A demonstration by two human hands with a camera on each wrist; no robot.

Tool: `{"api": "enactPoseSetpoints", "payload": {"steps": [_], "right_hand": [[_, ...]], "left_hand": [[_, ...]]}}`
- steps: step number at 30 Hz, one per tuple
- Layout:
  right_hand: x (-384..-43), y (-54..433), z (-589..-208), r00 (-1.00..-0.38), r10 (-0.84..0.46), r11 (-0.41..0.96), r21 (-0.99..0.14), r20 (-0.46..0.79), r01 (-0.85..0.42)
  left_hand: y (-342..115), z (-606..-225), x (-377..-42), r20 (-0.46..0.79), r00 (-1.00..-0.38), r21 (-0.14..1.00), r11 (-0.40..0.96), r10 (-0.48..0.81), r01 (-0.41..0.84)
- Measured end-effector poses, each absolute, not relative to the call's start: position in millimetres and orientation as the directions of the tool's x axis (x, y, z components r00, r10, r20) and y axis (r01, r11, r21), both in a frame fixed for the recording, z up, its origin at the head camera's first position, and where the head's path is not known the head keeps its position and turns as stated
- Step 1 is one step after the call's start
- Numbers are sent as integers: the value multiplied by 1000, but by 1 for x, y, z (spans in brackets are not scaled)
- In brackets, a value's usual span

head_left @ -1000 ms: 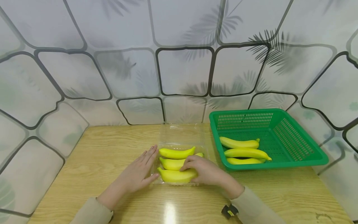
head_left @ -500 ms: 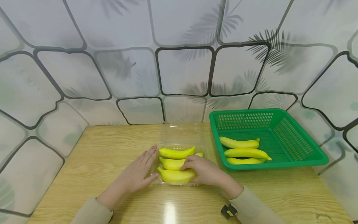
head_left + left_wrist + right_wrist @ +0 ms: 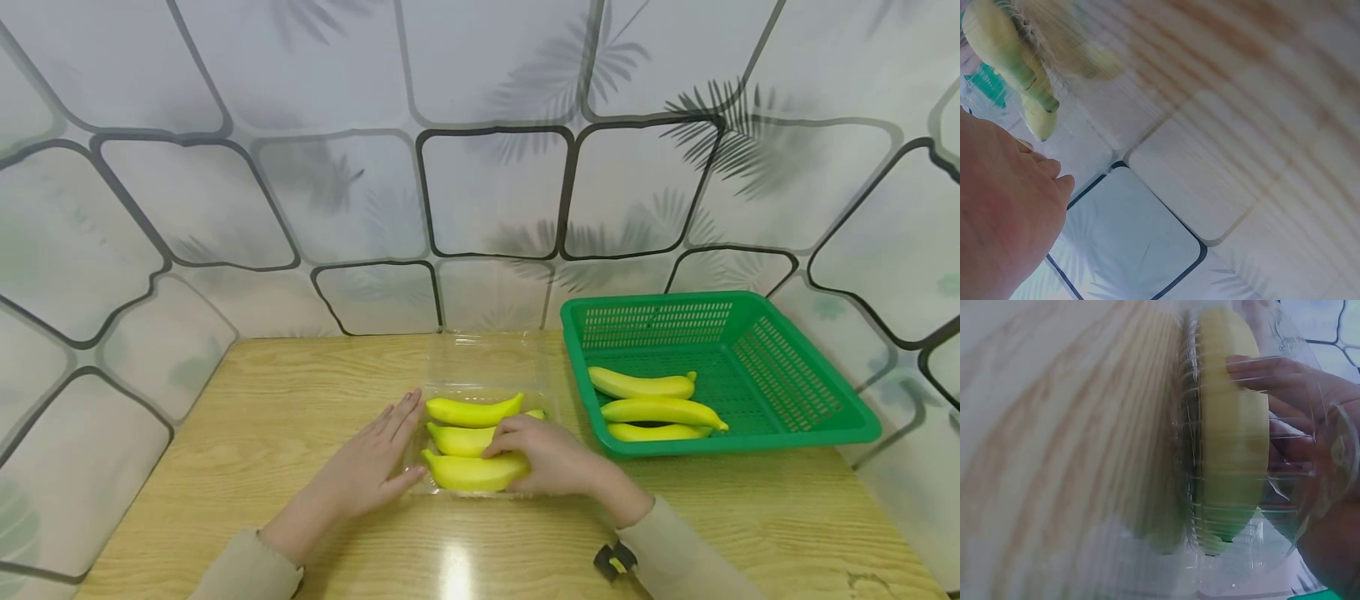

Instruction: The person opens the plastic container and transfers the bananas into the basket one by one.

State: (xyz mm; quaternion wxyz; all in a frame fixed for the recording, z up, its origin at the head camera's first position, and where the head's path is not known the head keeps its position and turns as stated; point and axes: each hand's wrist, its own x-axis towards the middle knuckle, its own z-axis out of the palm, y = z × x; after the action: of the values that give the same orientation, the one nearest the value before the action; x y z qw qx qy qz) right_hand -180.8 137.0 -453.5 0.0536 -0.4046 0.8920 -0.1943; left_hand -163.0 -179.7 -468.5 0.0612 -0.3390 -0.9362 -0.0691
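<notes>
In the head view a clear plastic clamshell box (image 3: 486,360) lies with its lid folded back toward the wall. Inside it are a back banana (image 3: 474,411), a middle banana (image 3: 456,441) and a front banana (image 3: 468,472), side by side. My right hand (image 3: 555,460) reaches into the box from the right and grips the front banana near its right end. In the right wrist view, that banana (image 3: 1232,437) shows through the ribbed clear wall. My left hand (image 3: 371,468) lies along the box's left side, fingers straight, thumb at the front left corner.
A green plastic basket (image 3: 825,367) stands to the right of the box, with three bananas (image 3: 663,410) at its left side. Patterned wall covering (image 3: 495,192) rises behind and beside the wooden table (image 3: 300,383).
</notes>
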Motion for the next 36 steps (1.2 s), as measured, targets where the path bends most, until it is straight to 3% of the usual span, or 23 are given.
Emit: {"api": "enactPoseSetpoints", "payload": {"steps": [11,19,36], "right_hand": [[-184,142,-455,-646,-758,557,-427,90,-713],[-187,146,-453,-660,-748,508,-577,72,-640],[-181,140,-448,-720,-691,562,-580,64,-590]], "left_hand": [[-180,-468,-163,163,-761,90,759,628,645],[-180,-468,-162,171,-757,87,756,630,649],[-180,-467,-162,154,-765,99,761,625,641]]}}
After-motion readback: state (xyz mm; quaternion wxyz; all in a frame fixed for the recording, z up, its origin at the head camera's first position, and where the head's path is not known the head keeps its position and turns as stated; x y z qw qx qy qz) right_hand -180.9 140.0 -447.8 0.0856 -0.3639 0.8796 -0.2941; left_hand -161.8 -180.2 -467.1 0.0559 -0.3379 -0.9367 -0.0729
